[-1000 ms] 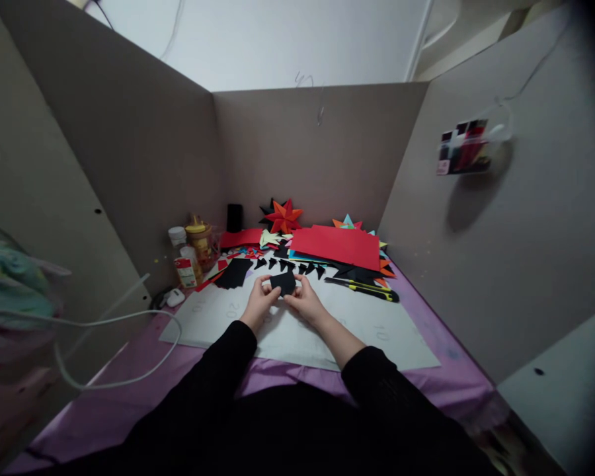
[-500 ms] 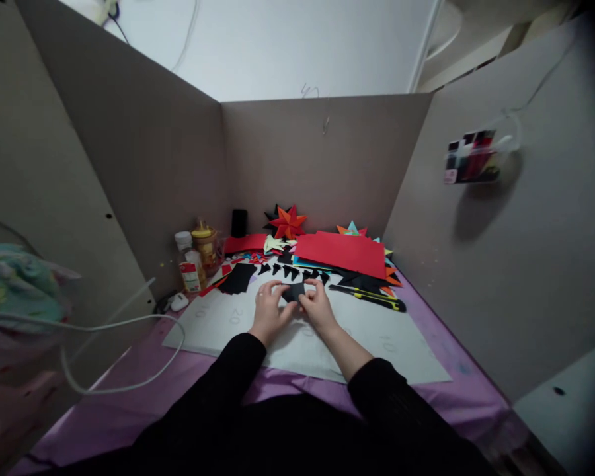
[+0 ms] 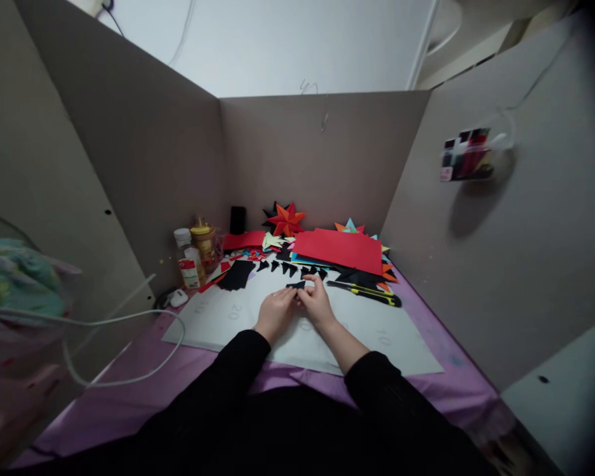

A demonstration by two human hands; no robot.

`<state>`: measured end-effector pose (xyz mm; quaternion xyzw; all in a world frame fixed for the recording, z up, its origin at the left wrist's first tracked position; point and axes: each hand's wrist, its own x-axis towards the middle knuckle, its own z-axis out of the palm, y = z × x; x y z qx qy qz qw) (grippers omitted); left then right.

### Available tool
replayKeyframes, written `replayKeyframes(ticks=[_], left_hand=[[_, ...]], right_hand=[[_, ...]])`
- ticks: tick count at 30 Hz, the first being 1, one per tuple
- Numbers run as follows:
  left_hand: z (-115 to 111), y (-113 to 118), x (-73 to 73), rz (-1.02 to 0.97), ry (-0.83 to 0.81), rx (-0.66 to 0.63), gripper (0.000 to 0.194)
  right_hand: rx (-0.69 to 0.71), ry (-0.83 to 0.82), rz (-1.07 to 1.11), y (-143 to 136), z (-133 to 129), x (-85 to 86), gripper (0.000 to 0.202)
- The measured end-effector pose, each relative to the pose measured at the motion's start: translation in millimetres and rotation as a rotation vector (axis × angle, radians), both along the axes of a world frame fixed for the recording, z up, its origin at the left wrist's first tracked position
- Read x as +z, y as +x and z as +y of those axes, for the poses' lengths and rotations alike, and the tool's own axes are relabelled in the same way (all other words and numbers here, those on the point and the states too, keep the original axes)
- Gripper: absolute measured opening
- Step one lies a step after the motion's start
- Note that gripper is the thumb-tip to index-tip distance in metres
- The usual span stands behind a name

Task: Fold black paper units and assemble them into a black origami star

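A small piece of black paper (image 3: 295, 285) sits between my two hands, folded narrow and partly covered by my fingers. My left hand (image 3: 276, 313) closes on its left side, fingers bunched together. From the right, my right hand (image 3: 317, 304) pinches it between thumb and fingers, the index finger raised. Both hands meet above a white sheet (image 3: 218, 324) with pencilled numbers. Just beyond them lies a row of small folded black pieces (image 3: 288, 269). A stack of black paper (image 3: 237, 274) rests to the left of my hands.
A yellow-and-black cutter (image 3: 377, 295) lies to the right. Red paper sheets (image 3: 342, 248) and a red-orange paper star (image 3: 286, 219) are at the back. A bottle (image 3: 188, 261) and a yellow-lidded jar (image 3: 205, 244) stand left. A white cable (image 3: 129, 381) loops at the front left.
The black paper has gone from a wider, open shape to a narrow folded one. My left hand has moved in against my right, its fingers closing together.
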<state>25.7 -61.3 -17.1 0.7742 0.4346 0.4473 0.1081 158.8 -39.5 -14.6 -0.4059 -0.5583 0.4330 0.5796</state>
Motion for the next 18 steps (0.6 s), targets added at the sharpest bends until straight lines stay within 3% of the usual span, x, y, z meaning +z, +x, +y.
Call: replayKeyframes(ticks=[5, 7, 10, 14, 18], left_hand=[[2.5, -5.4, 2.0, -0.325, -0.050, 0.091, 0.022], [4.1, -8.2, 2.6, -0.434, -0.126, 0.069, 0.021], [6.3, -11.2, 2.7, -0.572, -0.290, -0.066, 0.022], [8.2, -14.7, 3.5, -0.702, -0.380, -0.095, 0.022], [7.8, -17.9, 6.6, -0.740, -0.405, -0.053, 0.021]], right_hand=[[-0.111, 0.102, -0.010, 4.0, 7.3, -1.2, 0.046], [0.017, 0.071, -0.008, 5.1, 10.9, -3.1, 0.045], [0.238, -0.017, 0.024, 5.0, 13.8, -5.8, 0.028], [0.226, -0.020, 0.097, 4.4, 11.7, -5.0, 0.014], [0.258, -0.077, 0.134, 5.7, 7.0, -2.0, 0.018]])
